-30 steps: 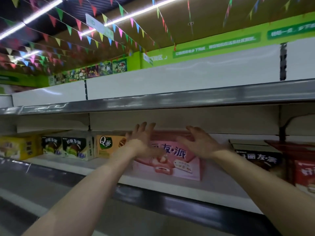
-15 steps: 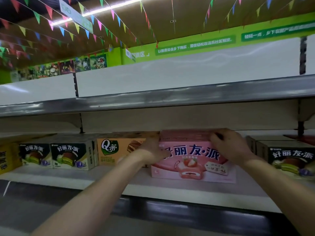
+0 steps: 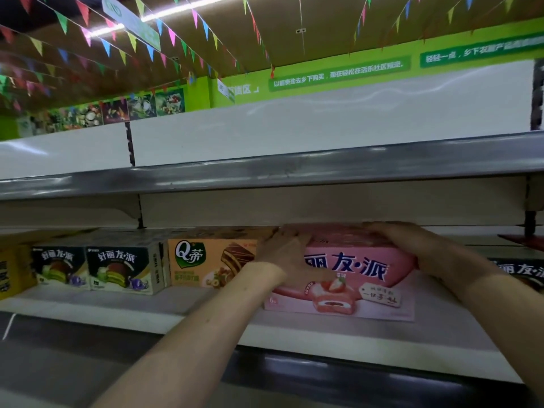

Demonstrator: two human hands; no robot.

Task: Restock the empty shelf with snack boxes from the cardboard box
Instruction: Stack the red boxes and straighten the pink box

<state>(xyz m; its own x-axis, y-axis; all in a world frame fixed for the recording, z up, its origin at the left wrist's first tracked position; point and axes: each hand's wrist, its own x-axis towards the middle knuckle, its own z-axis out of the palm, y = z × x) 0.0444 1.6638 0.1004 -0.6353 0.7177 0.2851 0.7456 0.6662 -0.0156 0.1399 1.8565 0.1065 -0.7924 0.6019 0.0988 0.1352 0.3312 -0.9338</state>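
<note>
Squarely between both grips [image 3: 284,254] [image 3: 412,245]: pink box [image 3: 353,269]

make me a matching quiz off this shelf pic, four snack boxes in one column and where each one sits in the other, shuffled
Column 1
1. pink box
2. orange box
3. dark green boxes
4. yellow box

Column 2
A. far left edge of the view
B. held between the left hand and right hand
C. just left of the left hand
D. between the yellow and orange boxes

Pairs: 1-B, 2-C, 3-D, 4-A
</note>
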